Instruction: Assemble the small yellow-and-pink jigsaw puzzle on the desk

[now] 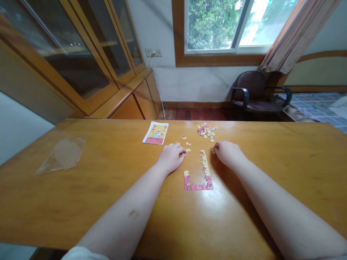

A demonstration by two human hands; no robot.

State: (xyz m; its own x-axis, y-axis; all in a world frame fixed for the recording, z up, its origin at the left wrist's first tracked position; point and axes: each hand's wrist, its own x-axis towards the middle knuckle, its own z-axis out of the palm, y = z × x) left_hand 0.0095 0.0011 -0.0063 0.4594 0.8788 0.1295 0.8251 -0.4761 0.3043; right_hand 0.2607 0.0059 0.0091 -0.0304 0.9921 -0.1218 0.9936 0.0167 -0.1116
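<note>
A partly built jigsaw frame [202, 180] in yellow and pink lies on the wooden table [108, 187]. My left hand [171, 156] rests just left of it, fingers curled, its fingertips pinched at a small yellow piece [187, 150]. My right hand [227, 152] sits to the right of the frame's top end, fingers curled around a small piece [213, 150] at its tips. A pile of loose pieces [206, 131] lies beyond both hands, with a few stray pieces [185, 140] closer.
A picture card [155, 133] showing the puzzle image lies at the far left of the hands. A clear plastic bag [63, 154] lies on the table's left. Beyond the table stand a wooden cabinet [81, 61], a dark armchair [255, 95] and a bed [320, 106].
</note>
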